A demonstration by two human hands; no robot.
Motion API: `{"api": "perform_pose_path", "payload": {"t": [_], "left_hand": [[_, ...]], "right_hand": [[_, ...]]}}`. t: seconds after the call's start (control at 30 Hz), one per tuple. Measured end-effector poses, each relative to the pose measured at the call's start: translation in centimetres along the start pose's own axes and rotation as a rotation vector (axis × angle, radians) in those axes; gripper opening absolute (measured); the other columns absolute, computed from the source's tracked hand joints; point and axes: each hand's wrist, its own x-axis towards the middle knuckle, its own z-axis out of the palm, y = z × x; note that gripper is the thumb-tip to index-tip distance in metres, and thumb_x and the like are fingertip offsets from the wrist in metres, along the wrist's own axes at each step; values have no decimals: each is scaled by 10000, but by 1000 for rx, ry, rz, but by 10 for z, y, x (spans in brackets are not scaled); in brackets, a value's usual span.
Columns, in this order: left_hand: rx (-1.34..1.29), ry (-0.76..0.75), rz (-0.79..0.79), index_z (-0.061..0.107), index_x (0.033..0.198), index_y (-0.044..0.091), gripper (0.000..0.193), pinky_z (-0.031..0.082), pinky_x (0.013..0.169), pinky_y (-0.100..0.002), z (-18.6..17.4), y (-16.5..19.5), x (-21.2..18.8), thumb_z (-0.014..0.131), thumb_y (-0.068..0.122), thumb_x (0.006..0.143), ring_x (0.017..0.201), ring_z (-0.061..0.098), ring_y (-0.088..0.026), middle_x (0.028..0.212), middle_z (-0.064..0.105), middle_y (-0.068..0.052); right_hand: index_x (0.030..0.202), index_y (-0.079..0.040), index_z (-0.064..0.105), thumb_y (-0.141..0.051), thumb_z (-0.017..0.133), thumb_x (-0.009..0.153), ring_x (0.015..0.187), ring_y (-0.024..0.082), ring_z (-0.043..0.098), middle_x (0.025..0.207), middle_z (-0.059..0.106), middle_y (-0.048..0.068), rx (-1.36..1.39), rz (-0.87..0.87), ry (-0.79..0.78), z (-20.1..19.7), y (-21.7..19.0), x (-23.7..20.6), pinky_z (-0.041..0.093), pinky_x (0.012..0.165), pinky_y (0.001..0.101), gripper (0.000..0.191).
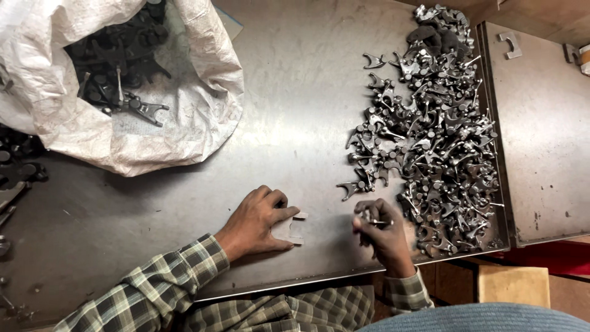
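While the left hand (258,220) lies flat on the steel table (295,92), its thumb and forefinger are spread around a small flat C-shaped metal gauge plate (295,229), pinning it to the near part of the surface. Right hand (380,229), just right of that plate, has fingers curled in and pinching a small forked metal part (372,218) with a thin pin sticking out to the right. Big loose pile of same forked parts (430,135) covers the right side of the table, near edge to far edge, its closest pieces almost at the right hand. Far left: open white woven sack (196,123) with darker forked parts (117,61) inside. One more C-shaped plate (510,44) sits on the adjoining metal surface at far right. Plaid sleeves on both arms.
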Motion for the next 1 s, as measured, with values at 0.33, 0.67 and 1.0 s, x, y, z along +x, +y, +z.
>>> {"api": "perform_pose_path", "payload": {"t": [0.33,0.67,1.0], "left_hand": [[2,1,-6,755,1188,150,670,492,961,-445,-2,2,0,911,459,615,1039,541,-257,1129,618,-69],[29,42,43,754,1180,150,649,488,948,-464,-1,-1,-2,893,489,644,1030,534,-279,1129,609,-81],[46,57,53,749,1180,141,678,485,948,-470,1,-2,-2,894,522,638,1037,535,-288,1124,606,-92]], "right_hand": [[1207,-179,736,-133,755,769,721,338,712,1113,694,176,-1317,-348,244,24,-42,26,575,634,416,441],[1127,-121,717,-161,759,793,789,318,738,1092,713,105,-1208,-323,79,32,-35,-9,587,667,407,339],[1081,-146,721,-197,733,816,776,350,719,1035,707,92,-1233,-271,-14,74,-40,-29,566,656,455,270]]}}
